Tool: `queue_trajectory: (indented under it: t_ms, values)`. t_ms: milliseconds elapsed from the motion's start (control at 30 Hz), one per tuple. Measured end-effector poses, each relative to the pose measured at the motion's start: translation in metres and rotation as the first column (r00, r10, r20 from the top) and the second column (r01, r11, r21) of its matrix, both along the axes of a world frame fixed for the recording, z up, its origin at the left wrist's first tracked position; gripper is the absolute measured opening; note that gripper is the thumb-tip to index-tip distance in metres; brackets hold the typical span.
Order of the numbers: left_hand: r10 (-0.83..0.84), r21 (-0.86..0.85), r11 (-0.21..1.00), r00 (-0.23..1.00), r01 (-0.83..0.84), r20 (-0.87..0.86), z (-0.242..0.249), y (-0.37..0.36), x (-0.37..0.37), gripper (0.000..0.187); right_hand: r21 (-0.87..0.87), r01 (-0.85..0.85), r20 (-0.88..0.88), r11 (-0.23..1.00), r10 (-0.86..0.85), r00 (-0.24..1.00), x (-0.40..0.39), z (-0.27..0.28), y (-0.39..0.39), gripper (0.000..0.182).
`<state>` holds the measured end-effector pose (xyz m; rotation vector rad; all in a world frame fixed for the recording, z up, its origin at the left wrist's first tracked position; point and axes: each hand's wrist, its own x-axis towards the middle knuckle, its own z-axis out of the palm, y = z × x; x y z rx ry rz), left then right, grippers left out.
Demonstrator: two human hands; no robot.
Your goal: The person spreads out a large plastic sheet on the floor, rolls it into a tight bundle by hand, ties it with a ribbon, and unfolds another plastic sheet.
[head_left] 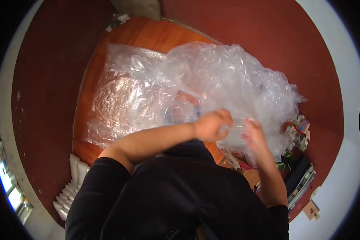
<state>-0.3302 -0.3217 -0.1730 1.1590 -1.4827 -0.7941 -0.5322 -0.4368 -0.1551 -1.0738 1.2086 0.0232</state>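
A large crumpled heap of clear plastic film (232, 76) covers the right side of the floor before me. My left hand (214, 125) is closed, its curled fingers gripping a bit of this film near the heap's front edge. Just to the right, my right hand (254, 134) is closed on the film too, with fingers pinched and slightly blurred. Between the hands a short stretch of transparent film shows faintly. Flatter, shiny clear plastic sheets (128, 94) lie spread out on the left.
Underneath is an orange-brown wooden floor (148, 32), bounded by dark red walls (48, 100). White stacked packs (66, 200) stand at lower left. Assorted clutter (300, 132) sits along the right wall, with a dark, long box-like object (300, 180) nearer me.
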Motion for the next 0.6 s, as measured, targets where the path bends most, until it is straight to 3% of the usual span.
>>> queue_trajectory:
  t_ms: [33, 100, 133, 167, 200, 233, 267, 300, 333, 367, 400, 433, 500, 533, 600]
  values:
    - [0.171, 0.105, 0.979, 0.985, -0.174, 0.031, -0.017, 0.0, 0.019, 0.015, -0.148, 0.021, -0.129, 0.989, -0.04, 0.991, 0.024, 0.057, -0.012, 0.041]
    - [0.441, 0.245, 0.845, 0.878, -0.476, 0.185, -0.074, 0.001, 0.058, 0.021, -0.303, -0.172, -0.33, 0.937, 0.066, 0.942, 0.02, 0.14, -0.033, 0.045]
    - [0.524, 0.32, 0.749, 0.814, -0.58, 0.25, -0.102, 0.003, 0.083, 0.02, -0.391, -0.262, -0.286, 0.882, 0.154, 0.946, -0.03, 0.163, -0.058, 0.041]
    - [0.582, 0.278, 0.694, 0.744, -0.665, 0.326, -0.122, 0.006, 0.11, 0.022, -0.543, -0.226, -0.271, 0.809, 0.086, 0.959, -0.062, 0.206, -0.065, 0.042]
    - [0.576, 0.24, 0.631, 0.653, -0.738, 0.493, -0.156, 0.012, 0.138, 0.027, -0.738, -0.142, -0.23, 0.659, -0.048, 0.972, -0.105, 0.255, -0.061, 0.043]
    - [0.535, 0.31, 0.518, 0.584, -0.798, 0.611, -0.153, 0.016, 0.163, 0.034, -0.913, -0.064, -0.137, 0.403, -0.155, 0.978, -0.152, 0.3, -0.054, 0.044]
    - [0.489, 0.319, 0.384, 0.484, -0.866, 0.725, -0.156, 0.017, 0.186, 0.04, -0.992, -0.034, -0.06, 0.125, -0.21, 0.976, -0.199, 0.341, -0.048, 0.046]
    - [0.46, 0.237, 0.245, 0.328, -0.94, 0.825, -0.151, 0.014, 0.202, 0.044, -0.991, -0.111, -0.085, -0.07, -0.299, 0.95, -0.238, 0.378, -0.037, 0.046]
    - [0.404, 0.132, 0.112, 0.166, -0.985, 0.9, -0.146, 0.009, 0.215, 0.047, -0.959, -0.228, -0.151, -0.171, -0.374, 0.915, -0.268, 0.4, -0.027, 0.046]
    - [0.427, 0.03, 0.07, 0.057, -0.997, 0.903, -0.149, 0.003, 0.23, 0.051, -0.917, -0.348, -0.227, -0.195, -0.462, 0.858, -0.301, 0.416, -0.018, 0.046]
    - [0.448, -0.07, 0.024, -0.051, -0.997, 0.893, -0.152, -0.004, 0.24, 0.055, -0.88, -0.458, -0.324, -0.125, -0.547, 0.772, -0.338, 0.425, -0.01, 0.046]
    - [0.473, 0.255, 0.122, 0.282, -0.959, 0.835, -0.146, -0.01, 0.248, 0.058, -0.844, -0.534, -0.442, 0.044, -0.621, 0.647, -0.37, 0.427, -0.001, 0.047]
    - [0.4, 0.767, 0.311, 0.809, -0.561, 0.43, -0.132, -0.024, 0.258, 0.063, -0.653, -0.542, -0.739, 0.529, -0.601, 0.304, -0.425, 0.416, 0.007, 0.047]
    - [0.357, 0.857, 0.286, 0.878, -0.428, 0.319, -0.146, -0.028, 0.255, 0.061, -0.537, -0.502, -0.832, 0.678, -0.524, 0.183, -0.446, 0.408, 0.006, 0.047]
    - [0.296, 0.968, 0.203, 0.952, -0.148, 0.083, -0.201, -0.032, 0.251, 0.056, -0.448, -0.451, -0.89, 0.772, -0.432, 0.144, -0.455, 0.383, -0.013, 0.048]
